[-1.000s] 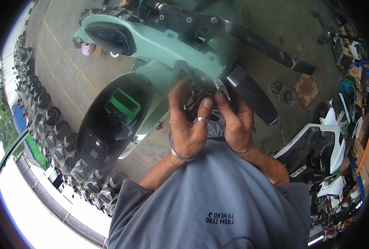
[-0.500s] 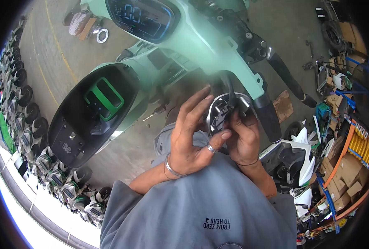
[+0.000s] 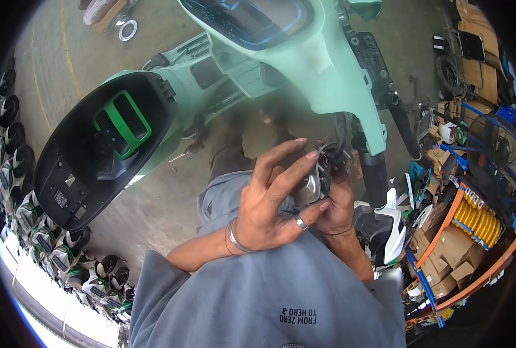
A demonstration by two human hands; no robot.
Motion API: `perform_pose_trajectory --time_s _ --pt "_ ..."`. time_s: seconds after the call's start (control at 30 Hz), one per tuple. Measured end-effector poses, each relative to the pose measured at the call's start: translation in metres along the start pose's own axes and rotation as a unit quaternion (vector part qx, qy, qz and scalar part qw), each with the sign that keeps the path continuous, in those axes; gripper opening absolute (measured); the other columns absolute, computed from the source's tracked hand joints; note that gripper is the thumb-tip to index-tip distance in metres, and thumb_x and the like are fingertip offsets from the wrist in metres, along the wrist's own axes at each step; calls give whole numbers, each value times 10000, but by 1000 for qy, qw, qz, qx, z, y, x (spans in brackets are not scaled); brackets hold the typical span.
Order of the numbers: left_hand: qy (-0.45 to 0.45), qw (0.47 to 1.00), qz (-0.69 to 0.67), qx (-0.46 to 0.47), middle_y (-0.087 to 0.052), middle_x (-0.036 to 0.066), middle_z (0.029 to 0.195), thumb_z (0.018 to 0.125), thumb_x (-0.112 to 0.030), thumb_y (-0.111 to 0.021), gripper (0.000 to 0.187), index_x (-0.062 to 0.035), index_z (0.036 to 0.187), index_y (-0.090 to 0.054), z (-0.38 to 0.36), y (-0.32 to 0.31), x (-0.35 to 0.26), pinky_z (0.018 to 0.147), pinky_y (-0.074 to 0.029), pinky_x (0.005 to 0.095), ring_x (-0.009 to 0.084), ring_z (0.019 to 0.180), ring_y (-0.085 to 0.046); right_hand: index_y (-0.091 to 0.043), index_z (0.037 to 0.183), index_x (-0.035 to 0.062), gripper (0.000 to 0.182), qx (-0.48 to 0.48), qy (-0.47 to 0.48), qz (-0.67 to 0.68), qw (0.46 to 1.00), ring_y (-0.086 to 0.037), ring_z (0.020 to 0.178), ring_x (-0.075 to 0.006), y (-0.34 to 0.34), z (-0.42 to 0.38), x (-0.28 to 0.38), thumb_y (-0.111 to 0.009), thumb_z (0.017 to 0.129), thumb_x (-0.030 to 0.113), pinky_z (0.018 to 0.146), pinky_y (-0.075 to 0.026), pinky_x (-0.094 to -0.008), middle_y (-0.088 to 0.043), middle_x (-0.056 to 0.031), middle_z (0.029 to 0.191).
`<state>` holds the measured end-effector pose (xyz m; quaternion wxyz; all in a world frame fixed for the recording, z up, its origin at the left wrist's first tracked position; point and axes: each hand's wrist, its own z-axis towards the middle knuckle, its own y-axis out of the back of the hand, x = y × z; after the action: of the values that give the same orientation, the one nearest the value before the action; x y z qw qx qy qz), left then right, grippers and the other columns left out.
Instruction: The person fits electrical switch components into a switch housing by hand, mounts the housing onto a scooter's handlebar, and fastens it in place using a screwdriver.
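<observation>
A round chrome-and-black part [image 3: 312, 187] hangs from a black cable beneath the mint-green scooter's front cover [image 3: 321, 81]. My left hand [image 3: 269, 203], with a ring and a bracelet, has its fingers and thumb around the near-left side of the part. On the right, my right hand [image 3: 334, 203] grips the other side; its fingertips are partly hidden behind the part and the cable.
An open black seat compartment [image 3: 66, 156] with a green frame lies at left. The handlebar grip [image 3: 375, 180] is just right of my hands. A tool [image 3: 185, 151] is on the floor. Shelving with boxes [image 3: 455, 249] stands at right, rows of scooters [image 3: 66, 255] at left.
The view has shifted, moving the scooter front rightward. The chrome-and-black part has turned, showing its shiny outer side instead of its inside. My left fingers have closed in around it.
</observation>
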<state>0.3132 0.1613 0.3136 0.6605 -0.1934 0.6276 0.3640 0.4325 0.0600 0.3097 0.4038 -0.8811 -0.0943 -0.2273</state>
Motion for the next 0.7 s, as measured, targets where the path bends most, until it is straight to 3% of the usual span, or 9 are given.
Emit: perform_pose_trajectory --time_s 0.37,0.47,0.7 --pt "-11 1000 3 2 -474 326 1332 786 -205 -820 672 41 1345 -539 -5 -2 8 729 -587 357 349 1060 -647 -479 1407 18 412 16 -29 -2 999 -619 1113 -187 13 7 0 -550 1012 108 959 -500 -341 -623 -98 1242" --pt "6 1000 -20 2 -468 327 1346 814 -180 -791 651 39 1364 -519 -7 -1 11 723 -587 355 350 1087 -638 -494 1388 10 404 -27 -2 -38 999 -602 1119 -185 10 9 -2 -565 1001 99 970 -474 -339 -624 -100 1231" --pt "73 994 -78 2 -469 319 1374 896 -149 -695 592 64 1396 -460 -8 -5 9 893 -567 393 391 1214 -575 -507 1342 -39 415 -38 79 -173 981 -590 1099 -187 14 7 3 -615 978 131 952 -461 -323 -614 -127 1217"
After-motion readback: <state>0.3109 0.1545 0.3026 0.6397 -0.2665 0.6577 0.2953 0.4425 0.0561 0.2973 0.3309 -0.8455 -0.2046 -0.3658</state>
